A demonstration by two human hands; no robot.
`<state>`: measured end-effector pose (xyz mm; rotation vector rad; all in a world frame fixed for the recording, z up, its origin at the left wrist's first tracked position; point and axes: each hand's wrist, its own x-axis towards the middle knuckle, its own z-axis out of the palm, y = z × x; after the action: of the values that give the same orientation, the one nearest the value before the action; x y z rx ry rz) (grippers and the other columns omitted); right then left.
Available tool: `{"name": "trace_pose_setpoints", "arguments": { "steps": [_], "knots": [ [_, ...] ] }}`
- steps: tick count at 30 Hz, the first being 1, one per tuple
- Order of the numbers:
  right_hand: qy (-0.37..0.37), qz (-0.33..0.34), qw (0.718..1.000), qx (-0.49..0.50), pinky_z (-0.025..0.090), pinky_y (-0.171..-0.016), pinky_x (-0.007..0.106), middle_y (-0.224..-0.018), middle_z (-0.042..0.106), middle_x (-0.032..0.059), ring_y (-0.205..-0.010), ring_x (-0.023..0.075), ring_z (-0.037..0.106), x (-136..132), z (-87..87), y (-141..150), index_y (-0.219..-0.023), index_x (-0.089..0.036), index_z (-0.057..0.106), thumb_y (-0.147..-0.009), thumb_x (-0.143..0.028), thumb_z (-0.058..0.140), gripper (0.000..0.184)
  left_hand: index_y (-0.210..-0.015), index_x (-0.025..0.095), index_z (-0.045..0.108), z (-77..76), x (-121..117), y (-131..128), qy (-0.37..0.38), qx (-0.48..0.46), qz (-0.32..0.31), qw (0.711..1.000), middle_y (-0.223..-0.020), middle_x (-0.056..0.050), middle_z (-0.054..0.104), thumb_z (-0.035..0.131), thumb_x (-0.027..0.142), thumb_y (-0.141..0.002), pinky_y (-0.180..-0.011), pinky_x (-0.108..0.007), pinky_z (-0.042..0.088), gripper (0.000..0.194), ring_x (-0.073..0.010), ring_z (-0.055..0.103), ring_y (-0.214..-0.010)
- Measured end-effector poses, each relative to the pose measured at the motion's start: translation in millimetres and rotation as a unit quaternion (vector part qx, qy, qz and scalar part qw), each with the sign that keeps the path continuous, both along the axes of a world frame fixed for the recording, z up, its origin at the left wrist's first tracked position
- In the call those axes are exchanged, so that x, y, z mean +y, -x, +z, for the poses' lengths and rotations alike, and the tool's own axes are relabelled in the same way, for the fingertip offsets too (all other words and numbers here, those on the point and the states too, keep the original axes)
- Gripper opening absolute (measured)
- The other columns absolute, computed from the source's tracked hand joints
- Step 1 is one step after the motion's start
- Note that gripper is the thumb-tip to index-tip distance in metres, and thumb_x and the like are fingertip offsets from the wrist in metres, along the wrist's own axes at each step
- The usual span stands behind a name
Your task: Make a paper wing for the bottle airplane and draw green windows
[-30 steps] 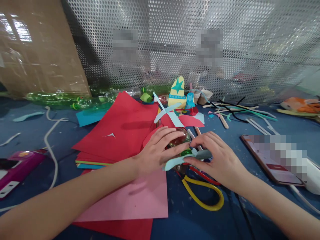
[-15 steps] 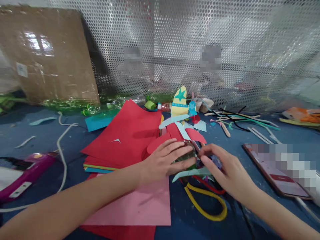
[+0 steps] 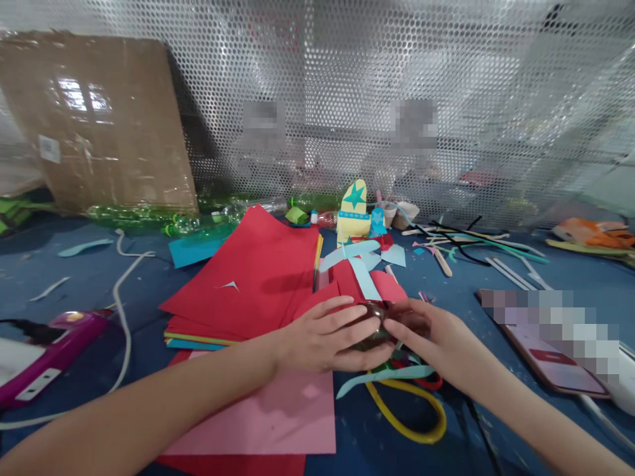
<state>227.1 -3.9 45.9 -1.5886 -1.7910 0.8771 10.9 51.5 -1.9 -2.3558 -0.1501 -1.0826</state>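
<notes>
Between my hands is a dark, shiny, see-through round thing (image 3: 370, 338); its kind is unclear, and my fingers cover much of it. My left hand (image 3: 325, 334) lies curved over its left side. At its right end, my right hand (image 3: 426, 330) grips with thumb and bent fingers. Red paper pieces (image 3: 347, 276) and a pale blue paper strip (image 3: 364, 277) lie just beyond. Nearer me are a curved pale blue strip (image 3: 381, 375) and a yellow loop (image 3: 411, 430). Pink paper (image 3: 268, 423) and a stack of red paper (image 3: 262, 264) lie by my left arm.
On the right lies a phone (image 3: 540, 350). A purple power strip (image 3: 54, 357) and white cord (image 3: 124, 297) are at left. Plastic bottles (image 3: 129, 215), a yellow paper shape with a star (image 3: 353, 211) and a cardboard panel (image 3: 99, 132) stand along the perforated metal wall (image 3: 317, 79).
My right hand has moved left onto the round thing, closing the gap between my hands. The round thing sits slightly lower in view.
</notes>
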Motion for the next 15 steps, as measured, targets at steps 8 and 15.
{"name": "trace_pose_setpoints", "arguments": {
  "steps": [8, 15],
  "knots": [
    [-0.013, -0.006, 1.0, -0.011, 0.055, -0.06, 0.034, -0.078, 0.078, 0.005, -0.066, 0.0235, 0.073, 1.8, -0.2, 2.8, -0.086, -0.025, 0.053, -0.081, -0.05, 0.059, 0.026, -0.113, 0.027, 0.068, 8.1, -3.1, -1.6, 0.042, 0.009, -0.013, 0.999, -0.103, 0.0, 0.069, 0.064, 0.018, -0.092, -0.102, -0.03, 0.047, 0.023, -0.0158, 0.061, -0.103],
    [-0.043, 0.007, 0.997, -0.067, 0.053, -0.058, 0.031, -0.074, 0.076, 0.0018, -0.063, 0.0208, 0.071, 4.3, 1.8, 1.4, -0.082, -0.025, 0.054, -0.086, -0.049, 0.055, 0.024, -0.119, 0.022, 0.066, 7.5, -2.9, 3.2, 0.142, 0.063, -0.033, 0.987, -0.113, -0.007, 0.069, 0.058, 0.053, -0.094, -0.111, -0.039, 0.041, 0.041, -0.0239, 0.056, -0.117]
  ]
}}
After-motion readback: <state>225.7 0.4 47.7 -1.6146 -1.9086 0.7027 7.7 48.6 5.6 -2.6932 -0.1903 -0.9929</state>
